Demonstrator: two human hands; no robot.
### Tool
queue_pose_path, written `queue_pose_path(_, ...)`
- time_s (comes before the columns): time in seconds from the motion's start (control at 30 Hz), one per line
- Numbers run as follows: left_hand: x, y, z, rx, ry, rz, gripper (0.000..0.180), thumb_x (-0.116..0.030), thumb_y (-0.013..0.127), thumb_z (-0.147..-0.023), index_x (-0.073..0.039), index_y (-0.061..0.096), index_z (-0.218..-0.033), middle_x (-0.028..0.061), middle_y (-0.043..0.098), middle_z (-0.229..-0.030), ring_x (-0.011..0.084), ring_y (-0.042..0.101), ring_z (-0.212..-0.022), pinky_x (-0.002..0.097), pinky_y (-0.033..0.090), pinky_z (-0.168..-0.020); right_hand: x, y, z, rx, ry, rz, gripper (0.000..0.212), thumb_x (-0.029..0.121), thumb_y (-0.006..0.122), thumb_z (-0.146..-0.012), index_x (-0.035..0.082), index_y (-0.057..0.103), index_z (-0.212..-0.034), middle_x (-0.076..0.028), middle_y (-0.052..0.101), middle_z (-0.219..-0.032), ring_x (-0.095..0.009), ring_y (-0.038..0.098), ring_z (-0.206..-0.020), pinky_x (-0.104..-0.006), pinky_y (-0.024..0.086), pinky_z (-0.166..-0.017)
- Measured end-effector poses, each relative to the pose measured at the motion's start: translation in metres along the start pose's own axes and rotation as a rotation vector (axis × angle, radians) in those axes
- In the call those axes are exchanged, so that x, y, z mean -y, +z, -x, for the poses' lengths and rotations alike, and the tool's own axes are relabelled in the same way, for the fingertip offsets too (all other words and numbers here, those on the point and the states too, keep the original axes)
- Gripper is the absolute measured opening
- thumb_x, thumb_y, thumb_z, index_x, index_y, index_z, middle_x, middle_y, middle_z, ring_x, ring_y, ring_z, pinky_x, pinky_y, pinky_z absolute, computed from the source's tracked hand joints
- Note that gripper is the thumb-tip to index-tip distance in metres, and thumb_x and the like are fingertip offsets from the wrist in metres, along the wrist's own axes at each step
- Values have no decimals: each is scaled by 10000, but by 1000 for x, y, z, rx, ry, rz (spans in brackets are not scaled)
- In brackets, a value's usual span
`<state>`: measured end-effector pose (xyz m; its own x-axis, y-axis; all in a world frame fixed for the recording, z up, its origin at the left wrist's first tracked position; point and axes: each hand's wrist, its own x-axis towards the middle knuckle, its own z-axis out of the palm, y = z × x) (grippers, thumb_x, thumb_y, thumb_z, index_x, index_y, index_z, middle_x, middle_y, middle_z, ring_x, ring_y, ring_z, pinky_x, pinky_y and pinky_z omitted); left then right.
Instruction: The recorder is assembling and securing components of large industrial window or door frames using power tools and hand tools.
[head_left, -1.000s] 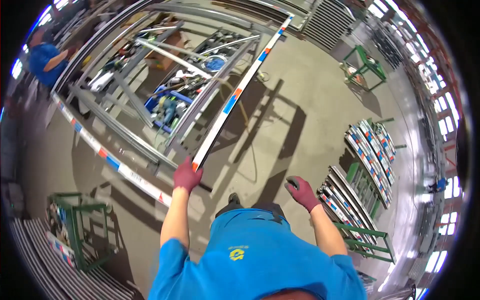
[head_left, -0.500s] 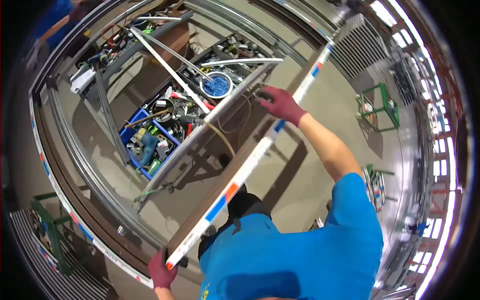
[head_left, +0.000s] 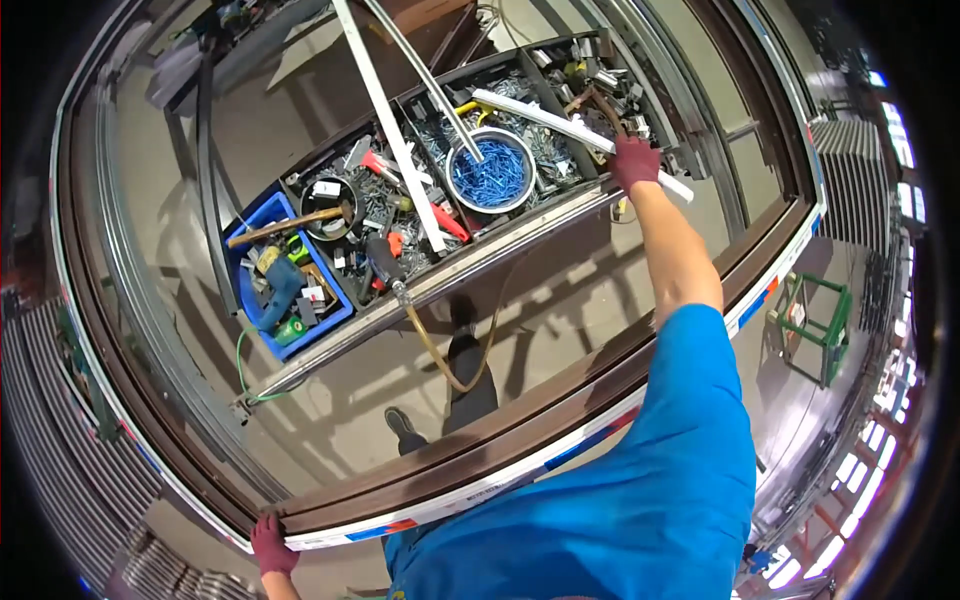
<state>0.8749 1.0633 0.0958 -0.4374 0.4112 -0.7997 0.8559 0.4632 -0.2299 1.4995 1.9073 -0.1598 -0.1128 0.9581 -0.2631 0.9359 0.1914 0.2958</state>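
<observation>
My left hand (head_left: pixel 271 546), in a maroon glove, is closed on the near left corner of a large brown frame (head_left: pixel 440 455), whose outer side carries white film with red and blue patches. My right hand (head_left: pixel 636 164), also gloved, reaches across the frame to a long tool tray (head_left: pixel 345 318). Its fingers are closed over a white bar (head_left: pixel 530 112) lying across the tray's right part; the fingertips are partly hidden. Beside that bar, a round white tub (head_left: pixel 462 196) holds blue screws (head_left: pixel 493 172). A brown angled piece (head_left: pixel 603 104) lies just beyond my right hand.
A blue bin (head_left: pixel 338 317) with a teal power tool (head_left: pixel 282 290) and a hammer (head_left: pixel 290 225) stands at the tray's left. Another white bar (head_left: pixel 385 115) crosses the tray. A hose (head_left: pixel 428 345) hangs from its near edge. A green stand (head_left: pixel 820 335) is at the right.
My right hand has left the long near bar and moved over the tray. That brown bar now lies across the front, meeting the frame's sides. The view has turned and come closer to the tray.
</observation>
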Motion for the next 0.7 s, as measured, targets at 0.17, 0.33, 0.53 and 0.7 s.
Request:
queue_pose_path(0.17,9,1,19,-11,-14,-63,907,-207,844,-674,-134,502,-1510,161,513,-1549,341,417,-1503,527,251,-1285,-45,-24,55,-102,-79,-198,460,367,721,-951,85,632,-1304,-224,684,-1213,-427,662,-1130,-545,532,-957)
queue_pose_path(0.33,8,32,21,-380,-16,99,811,-153,798,-761,-102,494,-1512,218,492,-1521,409,408,-1486,558,293,-1264,-21,-137,190,-196,-440,-488,390,296,649,-1027,42,682,-1321,-225,741,-1183,-429,703,-1092,-481,555,-936)
queue_pose_path(0.53,-76,-52,56,-589,398,474,1053,-440,938,-683,-91,464,-1556,220,399,-1635,441,333,-1541,628,213,-1283,136,-210,408,226,-843,-526,332,232,761,-913,63,720,-1196,-196,726,-1164,-419,692,-1087,-479,560,-927)
queue_pose_path(0.7,-133,-33,30,-733,563,441,893,-625,754,-845,-80,529,-1516,206,505,-1548,411,420,-1487,614,237,-1266,284,-240,527,274,-1141,-552,284,280,754,-917,47,721,-1077,-214,703,-1041,-459,679,-961,-501,556,-816)
